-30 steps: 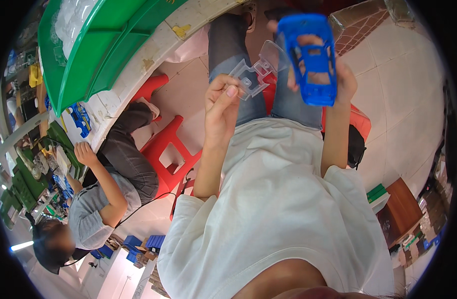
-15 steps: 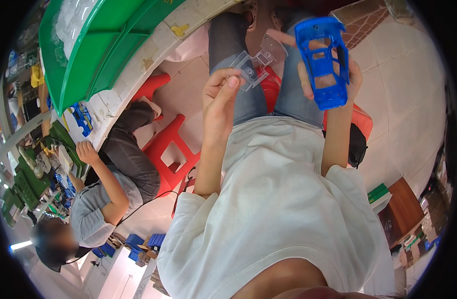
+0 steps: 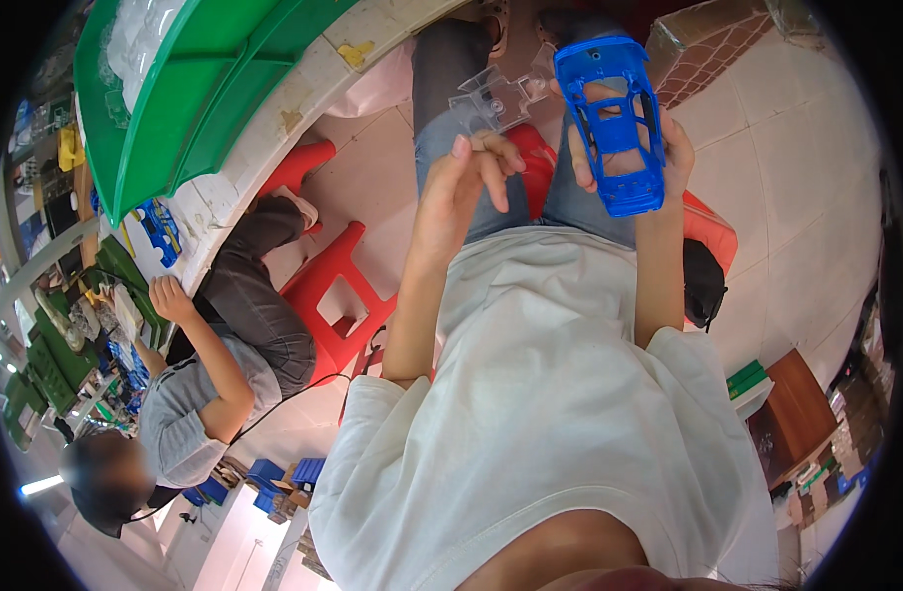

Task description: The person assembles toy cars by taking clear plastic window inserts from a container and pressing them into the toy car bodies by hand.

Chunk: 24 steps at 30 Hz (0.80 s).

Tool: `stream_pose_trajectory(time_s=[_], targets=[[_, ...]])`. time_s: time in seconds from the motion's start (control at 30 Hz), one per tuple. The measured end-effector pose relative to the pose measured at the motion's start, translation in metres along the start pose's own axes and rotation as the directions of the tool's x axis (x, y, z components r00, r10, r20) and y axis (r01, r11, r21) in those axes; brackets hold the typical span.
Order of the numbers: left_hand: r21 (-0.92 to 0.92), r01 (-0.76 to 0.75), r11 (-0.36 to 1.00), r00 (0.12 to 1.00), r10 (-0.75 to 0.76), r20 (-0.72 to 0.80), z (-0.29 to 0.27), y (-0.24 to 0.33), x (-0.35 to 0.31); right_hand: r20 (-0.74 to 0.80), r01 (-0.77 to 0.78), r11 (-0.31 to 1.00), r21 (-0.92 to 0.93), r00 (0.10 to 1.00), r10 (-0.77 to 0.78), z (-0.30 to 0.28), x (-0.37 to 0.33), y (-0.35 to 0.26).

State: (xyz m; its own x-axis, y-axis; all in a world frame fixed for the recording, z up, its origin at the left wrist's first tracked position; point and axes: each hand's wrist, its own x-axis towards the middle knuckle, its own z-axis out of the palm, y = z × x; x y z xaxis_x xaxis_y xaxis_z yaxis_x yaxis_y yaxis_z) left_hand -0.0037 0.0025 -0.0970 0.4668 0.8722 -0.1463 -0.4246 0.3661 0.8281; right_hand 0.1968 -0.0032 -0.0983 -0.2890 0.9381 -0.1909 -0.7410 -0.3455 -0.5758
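A blue toy car body shell (image 3: pixel 621 128) with open window frames is gripped by my right hand (image 3: pixel 676 153), whose fingers show through its openings and along its left side. Just left of the shell's upper end is a clear plastic window piece (image 3: pixel 505 101). Its right end meets the fingertips of my right hand, though how firmly they hold it cannot be made out. My left hand (image 3: pixel 461 182) is right below the clear piece, with thumb and fingers apart. Whether a left fingertip still touches the piece is unclear.
A green bin (image 3: pixel 205 98) with clear plastic pieces stands on the worktable (image 3: pixel 294 84) at upper left. To the left a co-worker sits with one hand (image 3: pixel 170 297) at the table, near another blue car body (image 3: pixel 159 231). Red stools (image 3: pixel 343 295) and a cardboard box (image 3: pixel 702 49) are around me.
My left hand has loosened its pinch on the clear window piece and spread its fingers. The clear piece has shifted slightly up, and the blue shell has moved a little left in my right hand.
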Motion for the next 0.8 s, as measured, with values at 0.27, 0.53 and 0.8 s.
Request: stream_pose_trajectory(time_s=[0.27,0.53,0.8], targets=[[0.268,-0.135,0.954,0.944,0.206,-0.258,0.018,0.001,0.002,0.275,-0.051,0.996,0.068,0.961,0.030,-0.003,0.003,0.002],[0.487,-0.182,0.854,0.932,0.308,-0.192,0.012,-0.002,0.005,0.233,-0.023,0.996,-0.091,0.972,0.044,0.006,0.002,0.003],[0.100,-0.028,0.995,0.965,0.053,-0.256,0.009,0.006,-0.004,0.242,-0.040,0.999,-0.032,0.969,0.046,0.005,0.002,0.009]])
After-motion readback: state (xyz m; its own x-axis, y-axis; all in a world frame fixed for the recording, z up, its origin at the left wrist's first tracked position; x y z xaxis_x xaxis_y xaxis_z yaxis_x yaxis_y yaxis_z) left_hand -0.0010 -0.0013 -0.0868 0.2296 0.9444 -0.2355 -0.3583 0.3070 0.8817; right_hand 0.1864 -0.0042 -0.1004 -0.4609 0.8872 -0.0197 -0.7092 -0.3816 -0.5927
